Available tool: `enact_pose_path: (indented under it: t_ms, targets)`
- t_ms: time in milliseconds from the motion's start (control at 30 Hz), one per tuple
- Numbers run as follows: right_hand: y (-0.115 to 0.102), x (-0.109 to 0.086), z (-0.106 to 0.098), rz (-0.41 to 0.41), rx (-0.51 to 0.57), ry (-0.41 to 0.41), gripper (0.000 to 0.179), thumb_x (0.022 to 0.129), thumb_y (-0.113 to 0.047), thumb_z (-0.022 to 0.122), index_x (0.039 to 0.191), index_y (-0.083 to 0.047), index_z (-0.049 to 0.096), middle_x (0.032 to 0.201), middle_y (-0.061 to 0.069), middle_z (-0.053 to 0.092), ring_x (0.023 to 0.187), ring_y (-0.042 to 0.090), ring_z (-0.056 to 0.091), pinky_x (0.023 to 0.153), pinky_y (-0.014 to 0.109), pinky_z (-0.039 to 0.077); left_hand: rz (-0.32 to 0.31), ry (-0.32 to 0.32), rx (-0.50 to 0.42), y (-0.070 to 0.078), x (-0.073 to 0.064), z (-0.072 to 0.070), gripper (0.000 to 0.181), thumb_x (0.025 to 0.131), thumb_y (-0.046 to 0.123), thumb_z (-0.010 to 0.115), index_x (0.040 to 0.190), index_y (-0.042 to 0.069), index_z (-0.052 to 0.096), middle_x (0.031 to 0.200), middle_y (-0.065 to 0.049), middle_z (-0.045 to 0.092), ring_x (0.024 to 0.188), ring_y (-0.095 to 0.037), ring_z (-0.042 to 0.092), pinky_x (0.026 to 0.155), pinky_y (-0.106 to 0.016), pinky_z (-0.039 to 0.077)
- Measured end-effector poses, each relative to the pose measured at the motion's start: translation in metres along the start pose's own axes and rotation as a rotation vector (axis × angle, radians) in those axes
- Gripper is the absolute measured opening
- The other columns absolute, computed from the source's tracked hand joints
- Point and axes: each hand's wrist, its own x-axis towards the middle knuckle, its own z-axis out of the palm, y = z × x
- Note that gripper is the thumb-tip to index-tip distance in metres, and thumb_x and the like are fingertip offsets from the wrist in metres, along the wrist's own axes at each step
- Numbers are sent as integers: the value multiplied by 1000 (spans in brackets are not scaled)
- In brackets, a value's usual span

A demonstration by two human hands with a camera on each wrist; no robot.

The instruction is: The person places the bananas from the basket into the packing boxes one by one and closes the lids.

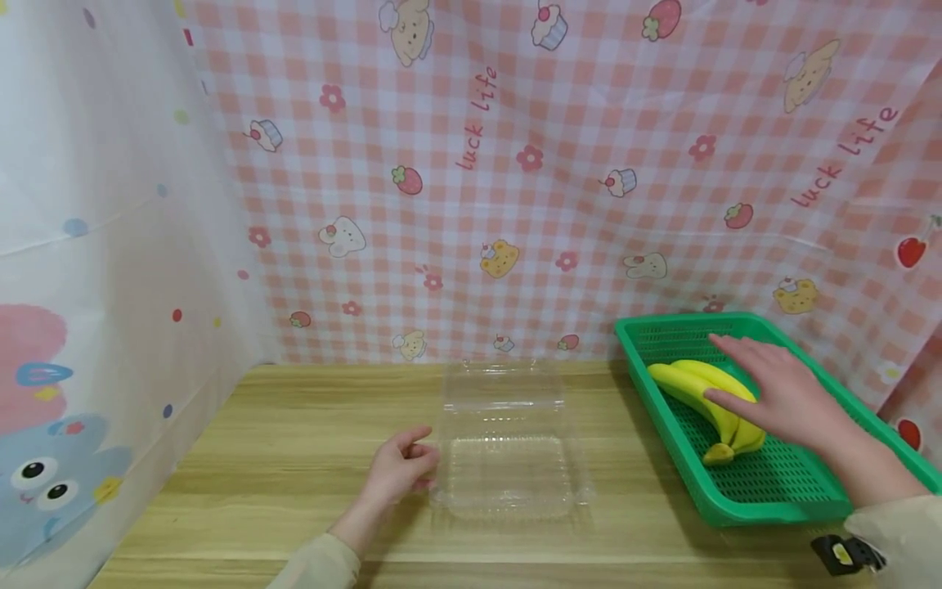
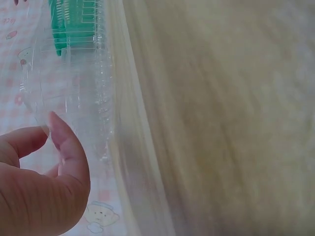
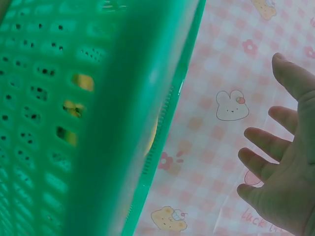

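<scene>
A clear plastic clamshell box [image 1: 508,466] stands on the wooden table with its lid raised at the back. My left hand [image 1: 402,465] is beside the box's left wall, fingers loosely bent. In the left wrist view the thumb and forefinger [image 2: 71,152] come near each other in front of the clear box [image 2: 74,83]; whether they touch it I cannot tell. My right hand [image 1: 787,397] hovers over a green basket [image 1: 706,491], fingers spread and holding nothing. Below it lie yellow bananas [image 1: 692,393], partly covered by the hand. The right wrist view shows the spread hand [image 3: 285,162] above the basket's rim.
The wooden table [image 1: 294,442] ends at a pink checked cloth [image 1: 456,204] hanging behind it. A white patterned curtain [image 1: 125,204] hangs on the left. Near the right sleeve, a black strap with a small device [image 1: 842,555] shows.
</scene>
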Motion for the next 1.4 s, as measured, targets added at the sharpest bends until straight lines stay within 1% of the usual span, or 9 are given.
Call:
enact_pose_path:
  t_ms: [200,300,400,600,700,933,1100,1400]
  targets:
    - [6,10,-3,-47,-57,-1,74,81,-30,82,138,5,50,129,33,52,116,54,45,93,71,36,-11,-10,-2,2,-1,1,51,90,-9,64,136,-15,46,91,-9,58,68,-14,56,54,-24,57]
    - [8,14,-5,-68,-86,-4,74,80,-30,83,138,3,50,130,30,52,116,52,46,91,70,38,-21,-24,-3,3,-1,1,50,90,-8,63,137,-14,46,91,-9,56,68,-14,56,54,-24,57]
    - [11,19,-7,-68,-124,-29,74,81,-33,82,139,-1,50,133,28,52,117,51,46,90,70,39,-27,-31,-3,2,0,1,50,90,-8,62,137,-14,46,91,-9,55,67,-14,56,54,-24,58]
    - [13,29,-9,-47,-168,-103,73,84,-37,79,141,-3,50,137,26,50,120,50,45,94,69,39,-30,-25,5,3,-1,1,48,90,-8,62,136,-14,47,91,-9,55,66,-14,56,54,-23,58]
    - [13,34,-9,-32,-181,-149,73,85,-39,77,142,-3,49,138,28,49,121,51,43,97,70,37,-26,-24,5,3,-1,1,48,90,-9,61,136,-15,47,90,-9,54,66,-14,56,53,-23,58]
    - [16,46,-6,31,-188,-252,73,90,-41,72,145,-1,45,141,32,44,124,54,40,101,72,31,-25,-32,13,3,-1,0,49,90,-8,61,136,-16,46,90,-8,55,67,-14,55,54,-25,59]
    - [23,51,-2,58,-179,-282,74,91,-43,69,145,1,44,141,33,43,124,55,39,102,73,30,-29,-37,21,2,0,0,48,91,-7,62,136,-14,47,90,-8,55,67,-14,56,55,-25,59]
    - [35,54,4,81,-160,-299,74,92,-44,67,144,3,43,138,34,46,122,55,42,101,72,33,-32,-38,19,2,0,0,48,92,-7,62,137,-14,47,89,-8,54,68,-15,57,54,-25,59]
